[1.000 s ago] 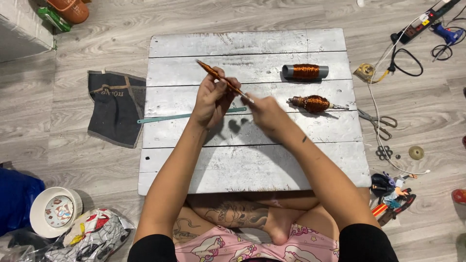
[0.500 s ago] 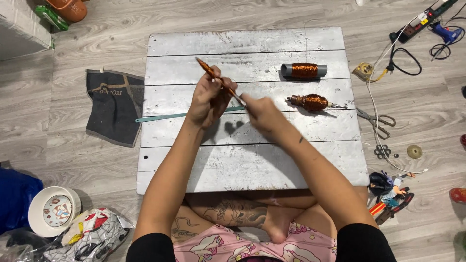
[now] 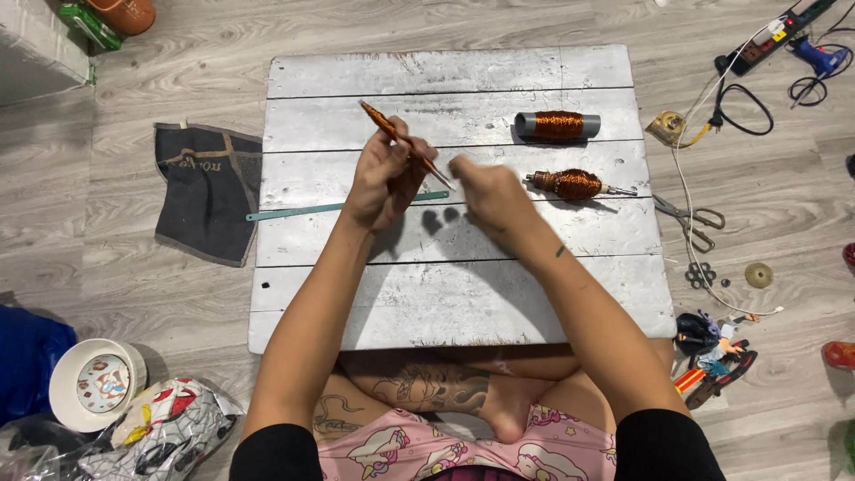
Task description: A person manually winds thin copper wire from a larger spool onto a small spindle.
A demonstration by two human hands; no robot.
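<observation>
Two hands work above the white plank tabletop. The left hand is clenched around a thin rod wound with copper wire, held tilted, its tip pointing far-left. The right hand pinches at the rod's near end; its exact grip cannot be told. The rod looks light and stiff, the winding easily disturbed; best held at bare ends.

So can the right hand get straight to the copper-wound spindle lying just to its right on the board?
Probably yes. The right hand hovers over the white board close to the copper-wound spindle, with only bare board between them. Its fingertips appear pinched near the rod that the left hand grips, so it may need to let go.
</observation>
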